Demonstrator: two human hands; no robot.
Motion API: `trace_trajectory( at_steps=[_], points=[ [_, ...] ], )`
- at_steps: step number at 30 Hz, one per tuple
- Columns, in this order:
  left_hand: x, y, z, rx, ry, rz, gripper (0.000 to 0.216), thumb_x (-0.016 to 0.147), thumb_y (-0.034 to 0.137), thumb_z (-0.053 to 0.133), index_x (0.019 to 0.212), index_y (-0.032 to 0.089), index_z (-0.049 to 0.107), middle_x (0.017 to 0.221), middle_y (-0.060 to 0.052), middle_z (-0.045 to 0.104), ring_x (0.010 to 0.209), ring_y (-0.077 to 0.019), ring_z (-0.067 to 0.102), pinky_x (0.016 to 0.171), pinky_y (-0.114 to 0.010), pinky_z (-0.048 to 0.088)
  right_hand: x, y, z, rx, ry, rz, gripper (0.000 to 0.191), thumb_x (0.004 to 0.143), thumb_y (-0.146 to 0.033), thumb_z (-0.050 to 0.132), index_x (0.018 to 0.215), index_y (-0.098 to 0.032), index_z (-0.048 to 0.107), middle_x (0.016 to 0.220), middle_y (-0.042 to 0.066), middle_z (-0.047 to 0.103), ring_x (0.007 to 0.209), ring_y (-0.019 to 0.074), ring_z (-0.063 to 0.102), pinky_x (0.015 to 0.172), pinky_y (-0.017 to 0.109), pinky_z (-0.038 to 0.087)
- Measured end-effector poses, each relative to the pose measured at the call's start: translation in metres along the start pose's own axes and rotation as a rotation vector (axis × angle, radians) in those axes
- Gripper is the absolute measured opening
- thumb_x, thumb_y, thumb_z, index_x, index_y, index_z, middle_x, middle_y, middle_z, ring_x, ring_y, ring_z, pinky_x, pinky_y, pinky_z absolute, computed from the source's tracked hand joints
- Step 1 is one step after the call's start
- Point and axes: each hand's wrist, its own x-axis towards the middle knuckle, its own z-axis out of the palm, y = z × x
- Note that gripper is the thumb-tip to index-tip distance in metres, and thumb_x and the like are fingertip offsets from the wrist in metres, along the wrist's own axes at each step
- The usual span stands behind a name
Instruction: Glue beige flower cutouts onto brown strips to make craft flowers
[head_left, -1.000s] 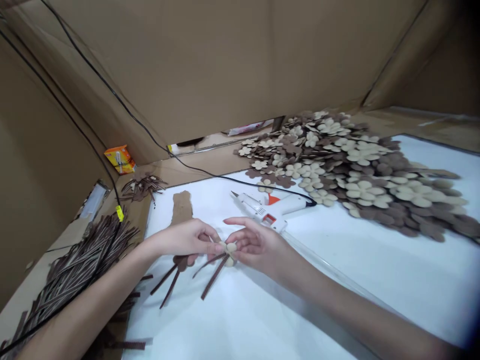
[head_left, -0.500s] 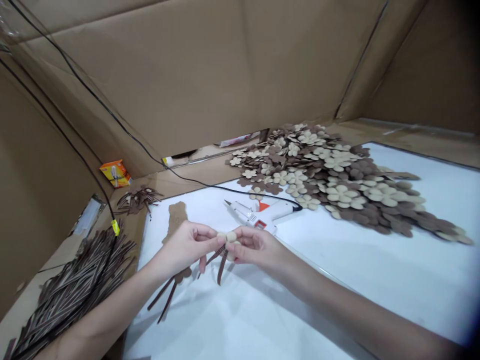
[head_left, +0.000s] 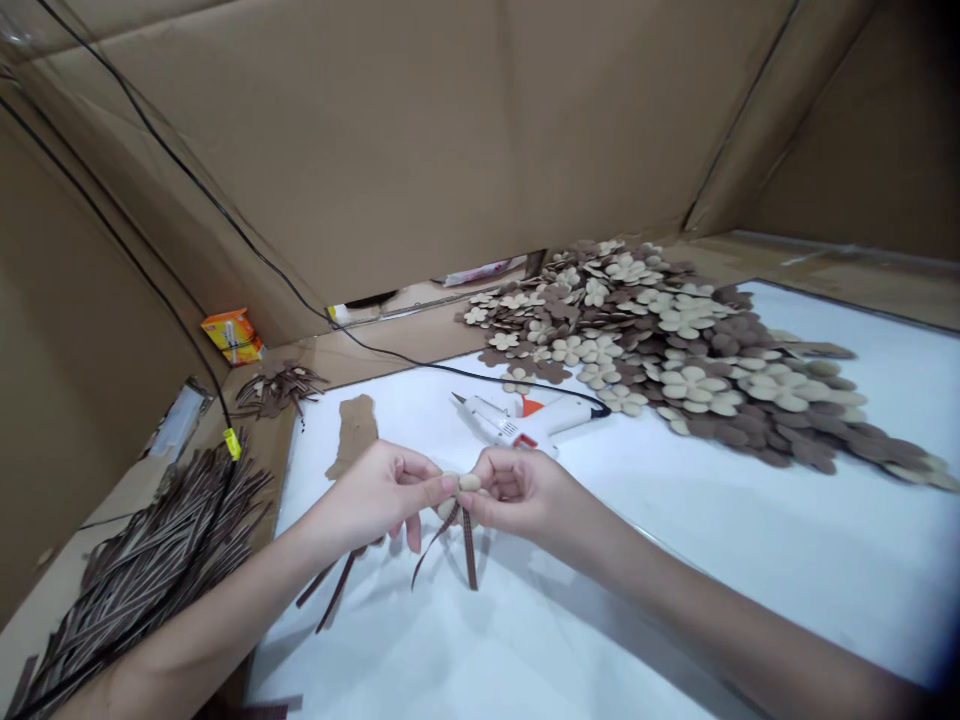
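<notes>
The left hand [head_left: 379, 495] and right hand [head_left: 517, 495] were together, fingertips pinching a small cream felt flower [head_left: 459, 490] trailing thin brown felt strips [head_left: 469, 550], just before the white hot-glue gun [head_left: 525, 418].

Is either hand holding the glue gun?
No, the glue gun lies on the white surface beyond the left hand and right hand.

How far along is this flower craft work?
Done: a large heap of tan and brown flower cut-outs and a pile of brown strips lie ready. In hand: the left hand and right hand pinch a small tan flower with brown strips hanging from it. Left: the heap and pile remain large, with a glue gun lying unheld nearby.
</notes>
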Motion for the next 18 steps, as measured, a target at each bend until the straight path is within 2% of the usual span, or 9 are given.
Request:
trace_trajectory(
  at_steps=[4,7,11,18],
  points=[
    [0.001,0.001,-0.001,-0.052,-0.026,0.013,0.034,0.069,0.048,0.063,0.069,0.014,0.062,0.042,0.004,0.054,0.033,-0.0058,0.046,0.034,-0.016,0.027,0.001,0.001,-0.002,-0.008,0.016,-0.007,0.029,0.065,-0.038,0.071,0.067,-0.017,0.052,0.063,0.0,0.063,0.057,0.012,0.058,0.052,0.023,0.04],
    [0.001,0.004,-0.001,-0.095,-0.036,0.015,0.028,0.069,0.041,0.066,0.07,0.013,0.062,0.045,0.003,0.057,0.034,-0.0052,0.047,0.035,-0.015,0.031,0.001,-0.003,-0.004,0.073,0.018,0.011,0.03,0.062,-0.036,0.074,0.074,-0.015,0.056,0.064,0.0,0.063,0.058,0.0101,0.057,0.055,0.022,0.042],
    [0.0,0.005,0.001,-0.148,0.017,0.016,0.022,0.07,0.035,0.066,0.072,0.014,0.062,0.045,0.004,0.058,0.034,-0.0051,0.046,0.034,-0.015,0.032,-0.001,-0.011,-0.006,0.191,0.004,0.061,0.036,0.06,-0.038,0.076,0.082,-0.015,0.059,0.066,-0.001,0.063,0.062,0.0106,0.059,0.059,0.023,0.046],
    [0.002,-0.002,0.005,-0.238,0.042,0.076,0.021,0.068,0.032,0.068,0.072,0.013,0.062,0.051,0.002,0.06,0.04,-0.0068,0.054,0.035,-0.014,0.035,-0.002,-0.012,-0.005,0.176,0.023,0.073,0.041,0.059,-0.042,0.075,0.087,-0.014,0.063,0.074,0.003,0.066,0.07,0.0146,0.062,0.064,0.028,0.048]
  ],
)
